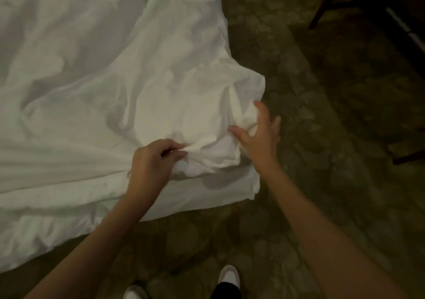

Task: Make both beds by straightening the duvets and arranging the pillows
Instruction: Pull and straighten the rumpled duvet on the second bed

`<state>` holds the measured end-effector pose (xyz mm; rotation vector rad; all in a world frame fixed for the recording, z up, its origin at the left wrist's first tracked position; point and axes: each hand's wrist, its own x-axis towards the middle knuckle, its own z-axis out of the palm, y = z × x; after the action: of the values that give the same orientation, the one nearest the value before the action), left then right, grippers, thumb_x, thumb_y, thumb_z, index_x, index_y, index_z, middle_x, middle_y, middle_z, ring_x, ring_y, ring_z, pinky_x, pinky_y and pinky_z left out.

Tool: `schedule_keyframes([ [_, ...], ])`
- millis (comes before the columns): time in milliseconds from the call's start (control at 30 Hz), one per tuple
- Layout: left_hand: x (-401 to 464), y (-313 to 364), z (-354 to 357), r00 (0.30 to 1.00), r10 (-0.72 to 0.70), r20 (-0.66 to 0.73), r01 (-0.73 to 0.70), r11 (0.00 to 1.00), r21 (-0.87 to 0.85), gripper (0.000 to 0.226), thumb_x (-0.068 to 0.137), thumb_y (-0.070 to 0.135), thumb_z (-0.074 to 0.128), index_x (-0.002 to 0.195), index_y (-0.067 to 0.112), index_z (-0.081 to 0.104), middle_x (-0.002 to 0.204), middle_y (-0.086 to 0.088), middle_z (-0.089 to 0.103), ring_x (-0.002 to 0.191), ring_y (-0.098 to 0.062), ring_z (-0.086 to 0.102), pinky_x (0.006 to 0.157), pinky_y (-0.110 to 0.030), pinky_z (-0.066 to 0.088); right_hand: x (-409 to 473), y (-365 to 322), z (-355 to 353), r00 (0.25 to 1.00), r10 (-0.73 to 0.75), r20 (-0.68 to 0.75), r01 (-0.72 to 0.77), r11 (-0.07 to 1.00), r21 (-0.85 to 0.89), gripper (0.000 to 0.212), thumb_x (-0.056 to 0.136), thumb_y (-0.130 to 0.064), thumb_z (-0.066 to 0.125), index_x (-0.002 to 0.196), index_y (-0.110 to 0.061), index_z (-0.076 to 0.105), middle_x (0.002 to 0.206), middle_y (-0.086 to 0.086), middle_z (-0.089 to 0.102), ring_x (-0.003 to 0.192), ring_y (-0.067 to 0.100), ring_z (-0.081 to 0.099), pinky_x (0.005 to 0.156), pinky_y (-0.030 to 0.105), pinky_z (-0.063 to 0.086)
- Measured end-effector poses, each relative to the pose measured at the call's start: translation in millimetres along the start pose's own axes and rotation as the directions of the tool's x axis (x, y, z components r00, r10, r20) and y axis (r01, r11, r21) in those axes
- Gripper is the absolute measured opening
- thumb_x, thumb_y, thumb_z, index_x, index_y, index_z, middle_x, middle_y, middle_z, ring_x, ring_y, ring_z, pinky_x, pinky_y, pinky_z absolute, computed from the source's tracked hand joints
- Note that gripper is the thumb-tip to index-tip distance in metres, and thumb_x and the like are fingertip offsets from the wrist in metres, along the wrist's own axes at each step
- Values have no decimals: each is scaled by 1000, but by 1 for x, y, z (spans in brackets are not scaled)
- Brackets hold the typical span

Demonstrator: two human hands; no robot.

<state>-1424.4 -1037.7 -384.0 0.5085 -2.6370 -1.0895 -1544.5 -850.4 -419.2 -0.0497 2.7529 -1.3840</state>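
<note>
Across the left and centre of the frame, duvet: white, heavily creased, spread over the bed, its near corner bunched at centre frame and hanging over the bed's edge toward the carpet.
Duvet corner: rumpled into folds between the two hands; lower layer of white cloth showing beneath it at the bed's edge.
Left hand: centre frame, slightly left; fingers curled, thumb and fingertips pinching a small fold of the duvet; forearm entering from lower left.
Right hand: centre frame, slightly right; fingers bent round a bunched wad of the duvet at its outer corner, thumb pointing left across the cloth; forearm entering from lower right.
Hand spacing: near each other, not touching, a ridge of gathered cloth between them.
Carpet: dark, olive-brown, mottled pattern; fills right side and bottom of frame.
Wooden furniture legs: dark, upper right of frame, standing on the carpet, well apart from the bed; kind of furniture not clear.
Shoes: white, bottom centre of frame, one beside the right forearm, one partly cut off at the lower edge.
Trouser leg: dark, bottom edge, above the right-hand shoe.
</note>
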Motion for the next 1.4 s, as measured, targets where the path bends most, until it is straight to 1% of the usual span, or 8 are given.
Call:
schedule_keyframes([
  [167,38,37,12,997,24,-79,-24,1000,5,11,80,15,74,87,8,75,78,9,63,74,-9,56,66,-12,35,52,-8,-29,999,-31,-11,30,994,-103,86,72,-57,72,143,-39,28,131,9,25,122,31,32,107,55,27],
  [333,22,-4,63,998,-37,40,31,987,155,12,82,20,72,90,12,75,90,-4,72,86,-25,65,63,-19,28,52,42,-8,984,118,130,-84,967,-240,86,76,-57,69,146,-44,20,138,12,21,126,33,25,109,49,21],
  [533,14,-37,81,993,70,95,-84,985,149,11,83,16,69,92,9,71,91,-7,68,83,-29,64,68,-21,35,33,80,19,906,354,232,-371,928,33,88,80,-52,67,150,-30,19,149,15,23,136,35,25,112,44,26],
  [667,-14,-46,74,959,254,124,-278,925,259,46,84,40,55,121,14,61,116,-4,66,108,-17,51,93,-28,35,30,84,22,912,302,278,-378,882,281,87,83,-32,70,151,-17,16,150,7,33,134,25,36,101,24,33],
  [733,-27,-55,72,938,311,151,-344,890,299,57,82,45,55,133,18,48,128,-3,61,120,-14,47,106,-33,29,28,84,22,906,313,286,-398,860,319,87,84,-29,70,150,-17,15,148,7,36,131,24,40,97,24,36],
  [933,-24,-58,77,956,228,183,-268,934,235,84,65,16,86,136,22,41,133,-4,57,125,-11,43,111,-32,20,17,75,10,948,266,176,-315,864,393,94,75,-24,79,146,-17,18,132,0,42,114,15,47,91,28,43],
  [1233,-18,-38,75,918,312,246,-381,867,322,95,61,-1,83,142,20,36,144,-3,46,133,-15,35,110,-31,21,53,50,-67,983,-1,185,3,1000,-12,92,70,-36,81,140,-18,25,140,7,44,121,27,47,97,35,38],
  [1400,-9,-27,81,938,296,179,-346,804,484,86,65,-2,72,142,19,40,145,-3,45,136,-19,37,112,-38,22,83,79,-96,996,25,84,-14,991,-130,95,66,-39,82,139,-11,28,137,16,46,121,35,49,99,37,37],
])
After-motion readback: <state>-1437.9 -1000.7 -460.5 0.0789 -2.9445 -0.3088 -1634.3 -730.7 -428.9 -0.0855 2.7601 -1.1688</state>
